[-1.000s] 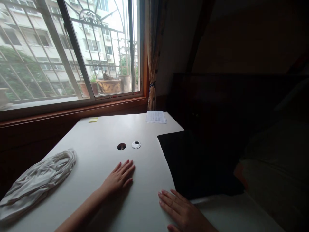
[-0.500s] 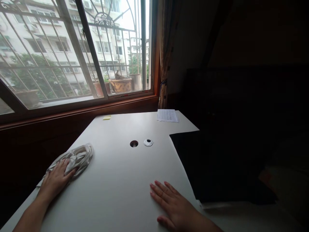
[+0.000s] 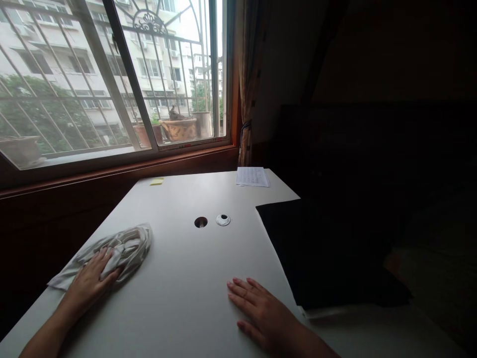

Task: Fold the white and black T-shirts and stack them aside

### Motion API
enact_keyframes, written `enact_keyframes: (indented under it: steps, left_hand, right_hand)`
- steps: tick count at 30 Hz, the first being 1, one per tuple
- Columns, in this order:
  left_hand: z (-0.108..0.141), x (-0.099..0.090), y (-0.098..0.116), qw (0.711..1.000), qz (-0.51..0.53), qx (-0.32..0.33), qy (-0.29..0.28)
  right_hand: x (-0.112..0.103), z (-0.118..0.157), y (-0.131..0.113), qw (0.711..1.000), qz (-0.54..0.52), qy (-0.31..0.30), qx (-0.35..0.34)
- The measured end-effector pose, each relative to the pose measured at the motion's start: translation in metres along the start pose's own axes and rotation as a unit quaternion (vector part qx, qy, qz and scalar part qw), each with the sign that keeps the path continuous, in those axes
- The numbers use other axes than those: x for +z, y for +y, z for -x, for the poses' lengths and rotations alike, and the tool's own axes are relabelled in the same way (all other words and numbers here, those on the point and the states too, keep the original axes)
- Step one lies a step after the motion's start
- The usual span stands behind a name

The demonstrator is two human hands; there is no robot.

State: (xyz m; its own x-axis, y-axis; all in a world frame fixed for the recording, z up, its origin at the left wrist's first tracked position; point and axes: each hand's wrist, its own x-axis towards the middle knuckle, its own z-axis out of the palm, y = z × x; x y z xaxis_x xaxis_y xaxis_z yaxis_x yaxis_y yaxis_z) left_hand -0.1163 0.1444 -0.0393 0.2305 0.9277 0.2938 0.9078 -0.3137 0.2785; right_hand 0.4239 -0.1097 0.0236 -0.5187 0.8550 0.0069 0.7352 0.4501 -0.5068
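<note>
My left hand (image 3: 89,279) rests on a crumpled pale grey-white cloth (image 3: 128,251), near the left edge of a white table (image 3: 179,278). The fingers press into the cloth's bunched folds, and a loose corner trails to the left. On the bare tabletop my right hand (image 3: 261,311) lies palm down, with its fingers stretched out and nothing in them. Beyond the hands, a round hole (image 3: 200,222) opens in the table, with a white ring-shaped cap (image 3: 223,220) beside it.
Yellow sticky notes (image 3: 157,181) lie near the table's far left corner. Printed papers (image 3: 252,176) are at the far edge. A black sheet or cloth (image 3: 328,258) covers the right side. Behind stand a barred window (image 3: 156,89) and a tied curtain (image 3: 246,99).
My left hand and the cloth have shifted a little to the right across the table. My right hand stays flat in nearly the same place. The view has turned slightly right.
</note>
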Motion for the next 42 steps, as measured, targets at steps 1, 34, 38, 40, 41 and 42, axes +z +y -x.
enact_keyframes:
  steps: [1,34,38,40,41,42]
  left_hand:
    - [-0.003,0.001,0.012,0.999,0.023,0.018,-0.014]
    - [0.017,0.009,0.203,0.884,0.278,0.337,-0.167]
    - [0.021,0.01,0.199,0.909,0.27,0.297,-0.115]
    - [0.023,0.005,0.198,0.925,0.279,0.244,-0.08]
    - [0.024,0.001,0.197,0.929,0.299,0.207,-0.068]
    - [0.024,-0.005,0.197,0.927,0.33,0.166,-0.057]
  right_hand:
    - [0.0,0.0,0.0,1.0,-0.001,0.006,0.001]
    - [0.016,-0.002,0.015,0.972,0.069,0.222,0.032]
    - [0.009,-0.003,0.017,0.96,0.07,0.27,-0.013]
    - [0.002,-0.001,0.018,0.951,0.056,0.302,-0.022]
    - [-0.003,0.001,0.018,0.946,0.047,0.32,-0.018]
    - [-0.008,0.003,0.018,0.94,0.04,0.339,-0.008]
